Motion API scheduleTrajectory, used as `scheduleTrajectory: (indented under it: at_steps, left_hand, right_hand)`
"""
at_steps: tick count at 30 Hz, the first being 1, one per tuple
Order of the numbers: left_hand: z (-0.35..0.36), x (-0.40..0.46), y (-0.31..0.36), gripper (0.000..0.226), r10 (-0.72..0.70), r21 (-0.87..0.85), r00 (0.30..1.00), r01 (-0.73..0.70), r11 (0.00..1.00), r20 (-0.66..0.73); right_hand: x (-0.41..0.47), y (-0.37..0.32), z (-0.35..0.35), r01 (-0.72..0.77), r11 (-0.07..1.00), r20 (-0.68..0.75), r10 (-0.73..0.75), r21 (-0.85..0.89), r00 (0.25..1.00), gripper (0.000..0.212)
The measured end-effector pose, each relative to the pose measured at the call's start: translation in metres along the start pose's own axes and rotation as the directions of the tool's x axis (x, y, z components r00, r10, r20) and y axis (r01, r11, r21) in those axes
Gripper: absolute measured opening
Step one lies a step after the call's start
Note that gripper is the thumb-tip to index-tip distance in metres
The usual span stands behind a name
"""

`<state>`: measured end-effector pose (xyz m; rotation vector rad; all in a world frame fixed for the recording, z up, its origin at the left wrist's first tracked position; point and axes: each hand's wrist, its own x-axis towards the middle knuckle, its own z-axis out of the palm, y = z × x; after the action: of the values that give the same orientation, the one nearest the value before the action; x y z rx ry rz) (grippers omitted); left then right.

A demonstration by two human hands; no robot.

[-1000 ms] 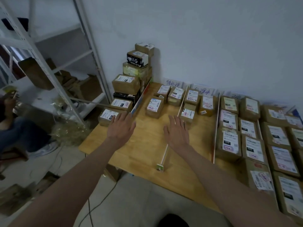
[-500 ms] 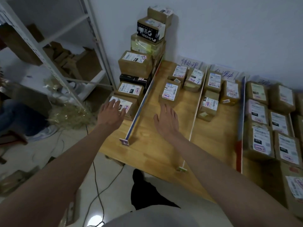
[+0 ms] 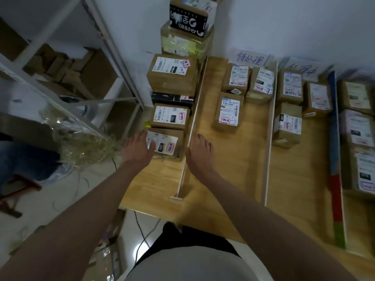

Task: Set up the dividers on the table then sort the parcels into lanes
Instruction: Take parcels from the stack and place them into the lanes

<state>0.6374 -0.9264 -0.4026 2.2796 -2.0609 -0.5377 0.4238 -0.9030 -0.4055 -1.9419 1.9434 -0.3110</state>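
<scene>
The nearest parcel (image 3: 165, 144), lying at the surface's (image 3: 227, 179) left edge beside the leftmost divider (image 3: 189, 138), is touched by the released left hand (image 3: 138, 149), nearer than the equally released right hand (image 3: 199, 155).

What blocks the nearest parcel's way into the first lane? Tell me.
The white divider stands upright right beside the nearest parcel, between it and the lane's bare wood. The left hand touches the parcel; the right hand hovers across the divider. It must go over.
</scene>
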Motion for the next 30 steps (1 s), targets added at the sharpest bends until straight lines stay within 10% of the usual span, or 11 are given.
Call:
scheduleTrajectory:
  at_steps: [13,22,26,30]
  left_hand:
    - [0.017,0.043,-0.025,0.057,0.108,-0.041,0.983,-0.104,0.994,0.147]
    - [0.016,0.053,-0.074,0.080,0.317,-0.027,0.932,-0.317,0.948,0.176]
    - [0.015,0.035,-0.071,0.092,0.003,-0.245,0.998,0.012,0.969,0.062]
    - [0.025,0.034,-0.067,0.087,-0.306,-0.487,0.923,0.383,0.785,0.233]
  right_hand:
    - [0.000,-0.049,0.051,-0.064,0.993,0.163,0.080,-0.100,0.983,0.062]
    - [-0.012,-0.089,0.058,0.022,0.993,0.124,-0.008,-0.112,0.992,0.035]
    - [0.010,-0.091,0.054,-0.076,0.997,0.220,0.073,0.002,0.973,0.063]
    - [0.024,-0.089,0.055,-0.193,0.980,0.286,0.172,0.049,0.943,0.065]
